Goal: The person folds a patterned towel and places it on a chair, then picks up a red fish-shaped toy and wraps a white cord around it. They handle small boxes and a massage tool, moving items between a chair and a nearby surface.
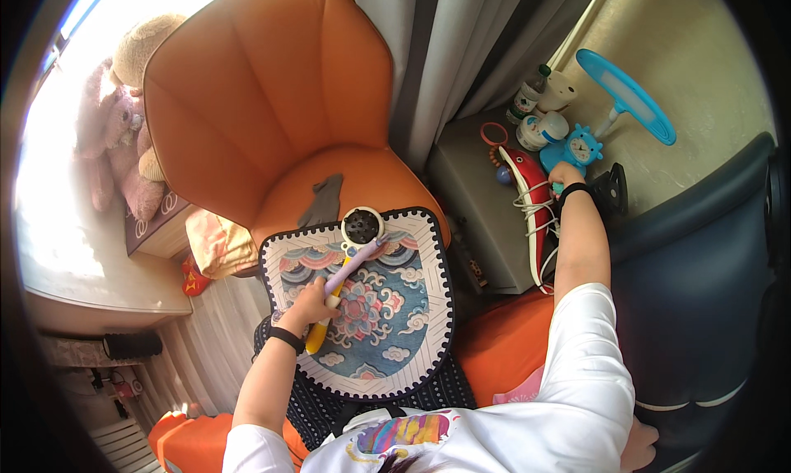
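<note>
My left hand (309, 304) is closed around the lower end of a lilac stick (352, 268). Under the same hand lies a massager hammer with a yellow-and-white handle (317, 338) and a black studded head (362, 226); the thumb rests across its handle. Both lie over a padded mat (405, 334) with a flower and cloud pattern, which bridges my lap and the chair seat. My right hand (565, 174) is at the grey cabinet, its fingers curled about a small teal object (558, 189), mostly hidden. Just beyond it stands a blue desk lamp with a clock base (579, 148).
A red-and-white massager (535, 213) wrapped in its cord lies on the grey cabinet (473, 192). Behind are a water bottle (527, 96), white jars (542, 130) and a black holder (612, 189). A grey sock-like cloth (324, 201) lies on the orange chair (266, 83).
</note>
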{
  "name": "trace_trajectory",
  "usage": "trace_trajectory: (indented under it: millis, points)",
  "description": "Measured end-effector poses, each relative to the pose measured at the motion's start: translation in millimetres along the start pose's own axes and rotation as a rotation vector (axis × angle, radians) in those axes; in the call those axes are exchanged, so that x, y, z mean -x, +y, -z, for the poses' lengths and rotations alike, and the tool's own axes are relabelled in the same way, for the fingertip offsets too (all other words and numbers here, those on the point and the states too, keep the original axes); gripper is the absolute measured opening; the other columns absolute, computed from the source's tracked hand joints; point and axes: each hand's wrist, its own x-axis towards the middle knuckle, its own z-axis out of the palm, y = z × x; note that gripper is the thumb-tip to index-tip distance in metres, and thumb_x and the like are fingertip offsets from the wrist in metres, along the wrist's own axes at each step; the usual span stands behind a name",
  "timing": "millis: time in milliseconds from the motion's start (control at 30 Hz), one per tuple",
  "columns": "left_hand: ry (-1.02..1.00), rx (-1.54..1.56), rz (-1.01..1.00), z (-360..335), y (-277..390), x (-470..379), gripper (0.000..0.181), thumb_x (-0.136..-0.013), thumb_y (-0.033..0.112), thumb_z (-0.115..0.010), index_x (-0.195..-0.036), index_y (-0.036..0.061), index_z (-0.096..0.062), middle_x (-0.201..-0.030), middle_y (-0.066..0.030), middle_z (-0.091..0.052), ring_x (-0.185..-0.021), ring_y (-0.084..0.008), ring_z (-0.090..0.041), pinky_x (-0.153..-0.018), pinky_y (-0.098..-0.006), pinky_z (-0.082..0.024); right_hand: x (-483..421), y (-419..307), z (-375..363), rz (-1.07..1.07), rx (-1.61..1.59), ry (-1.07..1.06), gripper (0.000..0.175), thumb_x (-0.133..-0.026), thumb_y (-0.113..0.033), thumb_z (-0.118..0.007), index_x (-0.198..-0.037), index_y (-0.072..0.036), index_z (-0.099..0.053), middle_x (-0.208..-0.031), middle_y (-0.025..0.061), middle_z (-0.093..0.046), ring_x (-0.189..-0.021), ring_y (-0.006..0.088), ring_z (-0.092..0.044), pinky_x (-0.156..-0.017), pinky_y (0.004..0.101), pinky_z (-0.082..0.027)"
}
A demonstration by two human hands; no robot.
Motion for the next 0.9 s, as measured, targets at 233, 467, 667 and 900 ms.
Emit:
trace_trajectory:
  millis: [233,467,667,900]
  points:
    - [0.01,-0.002,-0.014,-2,-2,-2,0.073,-0.057,0.029,-0.088,-0.112,0.0009,-0.049,-0.108,-0.0249,-0.061,-0.103,-0.0409,-0.06,-0.089,-0.0446,-0.049,-12,0,-12,0.025,0.231,0.127,0.029,-0.082,-0.003,-0.055,-0.107,0.008,-0.066,-0.117,0.0306,-0.06,-0.107,0.0483,-0.059,-0.083,0.0526,-0.05]
    - [0.012,-0.028,0.01,-4,-4,-2,0.074,-0.057,0.03,-0.088,-0.113,0.0018,-0.048,-0.108,-0.0238,-0.06,-0.103,-0.0404,-0.059,-0.089,-0.0446,-0.049,-51,5,-21,-0.081,0.255,0.139,0.033,-0.084,-0.009,-0.06,-0.116,-0.004,-0.067,-0.129,0.0188,-0.06,-0.12,0.041,-0.056,-0.093,0.0529,-0.048]
    - [-0.022,-0.032,0.025,-2,-1,-3,0.077,-0.057,0.029,-0.089,-0.116,0.0025,-0.047,-0.11,-0.0232,-0.06,-0.105,-0.0393,-0.059,-0.09,-0.0435,-0.048,-55,7,-22,-0.11,0.162,0.191,0.031,-0.084,-0.01,-0.06,-0.113,-0.001,-0.067,-0.127,0.0207,-0.06,-0.118,0.0428,-0.057,-0.09,0.0521,-0.05]
    - [-0.006,-0.025,0.037,-1,1,-1,0.077,-0.058,0.028,-0.088,-0.117,0.0032,-0.048,-0.111,-0.0234,-0.059,-0.106,-0.0403,-0.059,-0.091,-0.0442,-0.048,-39,1,-26,-0.099,0.185,0.215,0.03,-0.089,-0.014,-0.058,-0.115,-0.004,-0.068,-0.125,0.0194,-0.062,-0.115,0.0409,-0.059,-0.089,0.0505,-0.05]
